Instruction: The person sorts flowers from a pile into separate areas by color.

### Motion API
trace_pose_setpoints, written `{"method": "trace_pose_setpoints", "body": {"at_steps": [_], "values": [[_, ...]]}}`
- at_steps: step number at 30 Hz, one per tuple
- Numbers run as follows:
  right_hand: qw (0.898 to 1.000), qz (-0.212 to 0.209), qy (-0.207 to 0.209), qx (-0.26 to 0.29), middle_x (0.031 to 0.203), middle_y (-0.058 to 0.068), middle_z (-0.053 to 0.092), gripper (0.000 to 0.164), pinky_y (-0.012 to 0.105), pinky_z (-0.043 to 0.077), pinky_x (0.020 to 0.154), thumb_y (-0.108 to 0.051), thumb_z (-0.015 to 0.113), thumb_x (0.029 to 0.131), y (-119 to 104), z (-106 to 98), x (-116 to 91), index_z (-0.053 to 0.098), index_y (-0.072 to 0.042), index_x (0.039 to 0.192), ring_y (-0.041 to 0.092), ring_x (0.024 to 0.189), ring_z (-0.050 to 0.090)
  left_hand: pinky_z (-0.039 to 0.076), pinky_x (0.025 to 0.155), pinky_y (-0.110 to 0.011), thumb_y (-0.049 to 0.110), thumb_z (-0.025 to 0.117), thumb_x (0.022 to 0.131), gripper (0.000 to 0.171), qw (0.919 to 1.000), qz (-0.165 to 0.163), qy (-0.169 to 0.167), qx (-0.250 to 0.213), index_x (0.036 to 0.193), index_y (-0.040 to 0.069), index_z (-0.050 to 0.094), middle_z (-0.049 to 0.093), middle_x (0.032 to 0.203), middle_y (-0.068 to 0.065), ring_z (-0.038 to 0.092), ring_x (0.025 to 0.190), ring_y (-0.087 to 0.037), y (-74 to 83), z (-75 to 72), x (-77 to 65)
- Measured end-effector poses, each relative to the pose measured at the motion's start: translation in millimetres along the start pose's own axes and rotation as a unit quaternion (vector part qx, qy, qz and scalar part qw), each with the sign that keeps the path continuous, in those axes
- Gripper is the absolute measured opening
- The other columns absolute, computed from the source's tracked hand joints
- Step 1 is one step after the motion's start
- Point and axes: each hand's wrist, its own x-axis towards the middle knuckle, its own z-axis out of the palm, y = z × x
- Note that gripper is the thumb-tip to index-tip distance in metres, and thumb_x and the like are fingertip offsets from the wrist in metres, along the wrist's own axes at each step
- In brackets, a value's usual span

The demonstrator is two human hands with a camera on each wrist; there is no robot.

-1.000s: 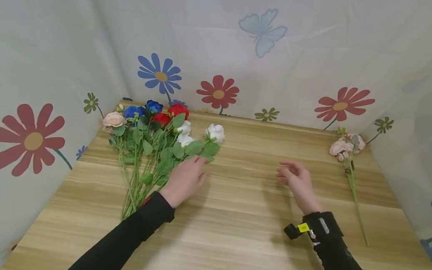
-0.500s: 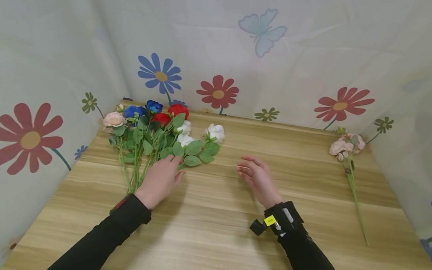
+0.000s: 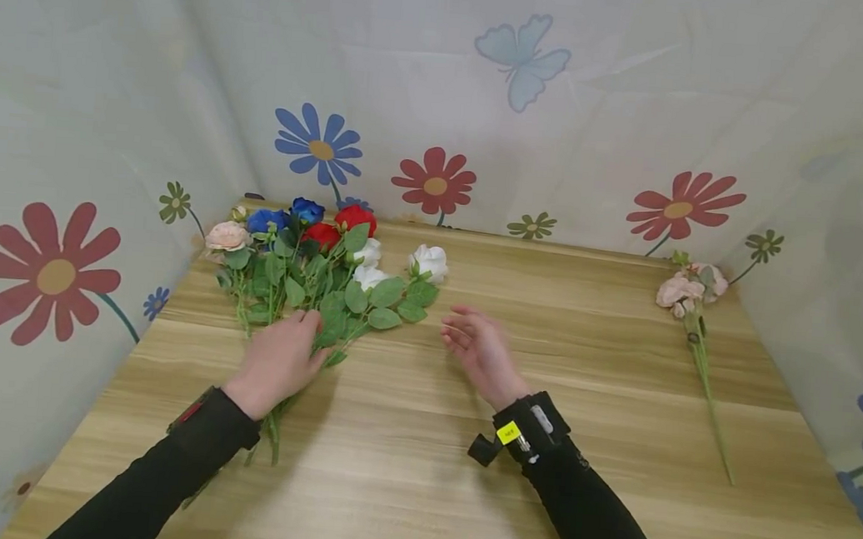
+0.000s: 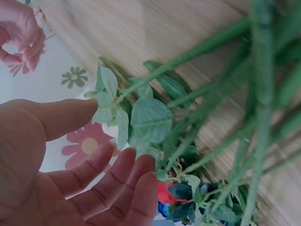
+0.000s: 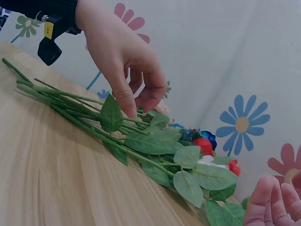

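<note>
My left hand point(image 3: 280, 359) hovers over the green stems point(image 4: 211, 94) of a bunch of artificial roses on the table's left side. In the left wrist view its thumb and fingers are apart, with nothing gripped between them; leaves point(image 4: 151, 118) show just past the fingertips. The bunch has pale pink point(image 3: 228, 237), blue point(image 3: 267, 221), red point(image 3: 357, 219) and white roses. One white rose point(image 3: 429, 263) lies out to the right of the others. My right hand point(image 3: 484, 352), relaxed and holding nothing, is over the table right of the bunch.
At the far right lies a pale pink flower point(image 3: 681, 294) with a long thin stem. Printed fabric walls with flowers and a butterfly point(image 3: 523, 61) enclose the wooden table point(image 3: 550, 286) at the back and sides.
My left hand has moved left and toward me along the stems. My right hand has moved left, closer to the bunch. The flowers stay about where they were.
</note>
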Motion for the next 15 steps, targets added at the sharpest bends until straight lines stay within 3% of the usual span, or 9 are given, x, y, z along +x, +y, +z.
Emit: {"method": "trace_pose_setpoints", "body": {"at_steps": [7, 15], "values": [[1.000, 0.004, -0.007, -0.018, 0.095, -0.001, 0.064, 0.036, 0.020, 0.052, 0.081, -0.006, 0.041, 0.102, 9, 11, 0, 0.043, 0.002, 0.137, 0.010, 0.086, 0.062, 0.052, 0.057, -0.039, 0.023, 0.081, 0.086, 0.030, 0.9996, 0.011, -0.006, 0.026, 0.101, 0.000, 0.068, 0.065, 0.088, -0.015, 0.063, 0.068, -0.027, -8.0, 1.9, -10.0], [0.999, 0.007, -0.009, -0.039, 0.099, 0.000, 0.063, 0.046, 0.021, 0.052, 0.084, -0.007, 0.041, 0.103, 16, 15, -2, 0.036, 0.008, 0.146, 0.012, 0.089, 0.061, 0.050, 0.055, -0.040, 0.021, 0.077, 0.089, 0.022, 0.9983, -0.011, -0.055, 0.018, 0.080, 0.008, 0.061, 0.064, 0.087, -0.014, 0.063, 0.069, -0.027, -10.1, 6.0, -18.8]]}}
